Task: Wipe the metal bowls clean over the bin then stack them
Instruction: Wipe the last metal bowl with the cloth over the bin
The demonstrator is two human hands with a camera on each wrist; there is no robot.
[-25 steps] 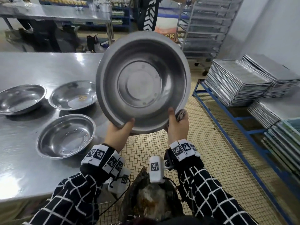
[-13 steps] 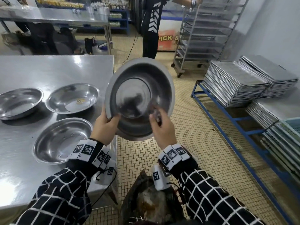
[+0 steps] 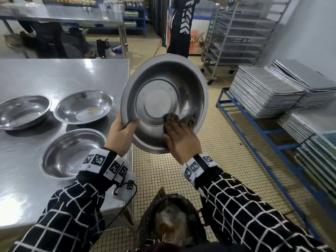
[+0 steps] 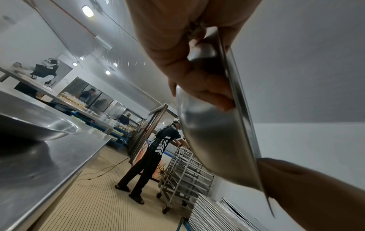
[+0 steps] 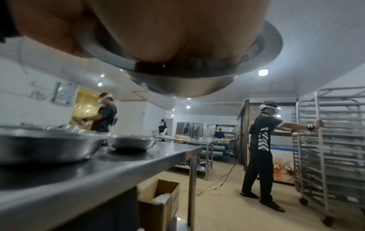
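A round, shallow metal bowl (image 3: 164, 103) of dull brushed steel, with a flat circular base and a narrow rolled rim, is held tilted on edge, its hollow facing the person. It sits in the air just off the right edge of the steel table (image 3: 60, 73), above and beyond the bin (image 3: 169, 224).

The left hand (image 3: 121, 134) grips the bowl's lower left rim: thumb hooked over the inside, fingers curled behind against the outer wall, as the left wrist view confirms. The right hand (image 3: 181, 138) lies inside the bowl's lower wall with fingers extended, pressing a dark, coarse, crumpled cloth (image 3: 171, 118) against the metal. Part of the wad shows beyond the fingertips; whether the thumb pinches it cannot be told.

On the table, left of the held bowl, stand three similar steel bowls, upright and apart from each other: a near bowl (image 3: 72, 153) with fine scratches or specks inside, a middle bowl (image 3: 83, 106) carrying a small yellowish residue, and a far-left bowl (image 3: 23, 110) with smeared reflections.

The bin, below the held bowl, is dark-lined and holds brownish, wet-looking waste. The floor is small cream mosaic tile. To the right of the bowl, flat metal trays (image 3: 263, 91) are stacked on a blue frame.
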